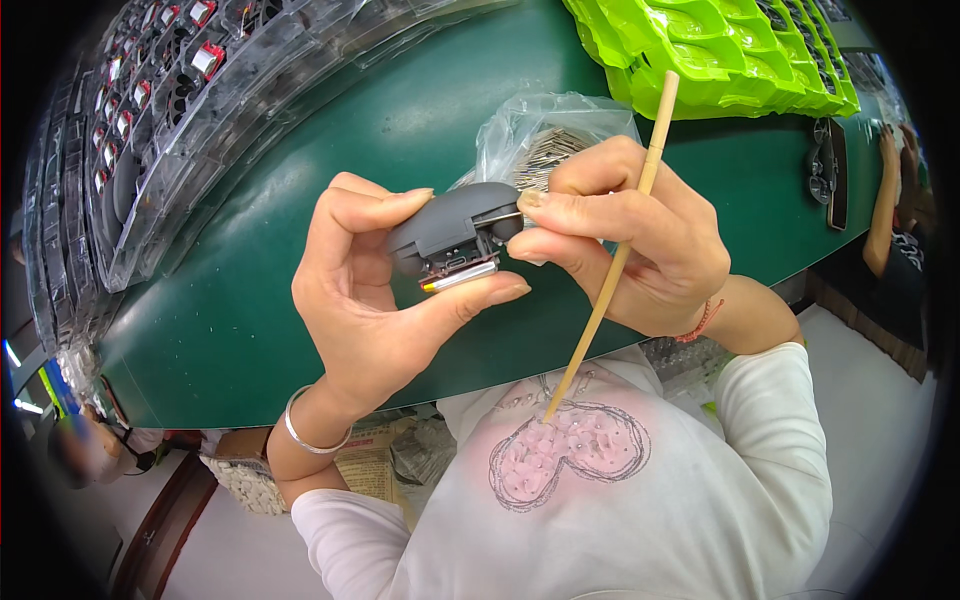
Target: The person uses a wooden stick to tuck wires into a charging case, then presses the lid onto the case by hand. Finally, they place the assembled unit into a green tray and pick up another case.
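Note:
My left hand (pixel 365 285) grips a dark grey rounded case (pixel 455 222), with fingers above and thumb below. Its underside shows a small port and a silver battery-like cylinder (pixel 462 276), close to my left thumb. Thumb and index finger of my right hand (pixel 630 225) pinch a thin metal pin (pixel 503 216) at the case's right end. A long wooden stick (pixel 622 255) is also tucked among my right fingers, pointing down toward my shirt. Just behind my hands lies a clear plastic bag (pixel 505 122) with many thin metal pins (pixel 550 155) inside.
Clear plastic trays (pixel 200 160) holding dark parts stand stacked at the left of the green table (pixel 230 330). A bright green moulded tray (pixel 700 60) sits at the far right. Glasses (pixel 821 175) lie beside a dark flat object (pixel 839 180). Another person's arm (pixel 882 215) shows at the right.

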`<action>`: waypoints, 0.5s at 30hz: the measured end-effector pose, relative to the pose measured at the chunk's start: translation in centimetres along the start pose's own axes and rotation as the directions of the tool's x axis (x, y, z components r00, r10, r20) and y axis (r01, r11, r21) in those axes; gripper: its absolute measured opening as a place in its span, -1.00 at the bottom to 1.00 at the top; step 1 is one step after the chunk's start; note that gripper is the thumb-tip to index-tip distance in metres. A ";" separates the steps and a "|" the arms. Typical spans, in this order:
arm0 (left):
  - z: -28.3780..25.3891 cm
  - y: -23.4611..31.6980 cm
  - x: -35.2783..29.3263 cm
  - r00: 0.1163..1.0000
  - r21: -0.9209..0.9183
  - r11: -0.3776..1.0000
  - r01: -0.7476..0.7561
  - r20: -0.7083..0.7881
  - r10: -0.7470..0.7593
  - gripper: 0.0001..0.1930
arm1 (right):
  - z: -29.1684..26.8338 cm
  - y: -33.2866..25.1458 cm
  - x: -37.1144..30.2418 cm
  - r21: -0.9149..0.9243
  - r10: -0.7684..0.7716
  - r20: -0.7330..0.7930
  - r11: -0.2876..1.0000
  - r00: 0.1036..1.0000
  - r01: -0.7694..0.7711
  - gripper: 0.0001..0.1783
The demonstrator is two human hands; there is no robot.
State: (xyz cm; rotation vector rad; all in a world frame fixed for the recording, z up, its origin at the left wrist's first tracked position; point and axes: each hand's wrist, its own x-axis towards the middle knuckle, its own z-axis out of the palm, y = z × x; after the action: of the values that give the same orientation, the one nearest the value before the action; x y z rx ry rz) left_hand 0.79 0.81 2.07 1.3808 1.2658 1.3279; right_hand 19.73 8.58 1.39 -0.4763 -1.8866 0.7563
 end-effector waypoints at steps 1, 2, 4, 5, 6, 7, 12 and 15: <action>-0.2 0.0 -0.1 1.000 0.032 0.999 -0.015 -0.012 0.015 -0.39 | 0.0 0.0 0.1 0.002 0.000 0.004 1.000 1.000 0.000 -0.72; -0.2 -0.1 -0.2 1.000 0.031 0.999 -0.013 -0.016 0.013 -0.39 | -0.1 0.0 0.1 0.002 0.000 0.041 1.000 0.999 0.000 -0.69; 0.0 0.0 -0.4 0.999 0.062 0.997 -0.047 -0.018 0.048 -0.37 | -0.1 0.0 0.1 0.003 -0.002 0.079 1.000 0.997 0.002 -0.67; 0.0 0.0 -0.4 0.999 0.063 0.997 -0.047 -0.021 0.048 -0.37 | -0.1 -0.1 0.1 0.016 0.006 0.073 1.000 0.997 -0.008 -0.67; 0.0 -0.1 -0.4 0.998 0.062 0.997 -0.054 -0.020 0.055 -0.37 | 0.0 -0.2 0.1 0.029 0.016 0.067 0.999 0.998 -0.018 -0.67; 0.0 -0.1 -0.4 0.998 0.061 0.996 -0.061 -0.018 0.062 -0.37 | -0.1 -0.3 0.1 0.030 0.015 0.068 0.999 0.998 -0.017 -0.67; -0.3 -0.2 0.0 0.999 0.007 0.999 -0.049 -0.023 0.049 -0.38 | -0.8 0.3 0.3 0.068 -0.029 0.160 0.998 0.987 0.019 -0.71; -0.4 -0.1 -0.1 0.998 -0.005 0.999 -0.052 -0.029 0.052 -0.38 | -1.8 0.4 2.0 0.005 -0.048 0.193 0.999 0.980 0.048 -0.44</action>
State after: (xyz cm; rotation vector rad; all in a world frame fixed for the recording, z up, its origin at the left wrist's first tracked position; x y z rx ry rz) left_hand 0.35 0.68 2.01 1.4036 1.2513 1.3905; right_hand 20.55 10.60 2.94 -0.3656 -2.0706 0.7942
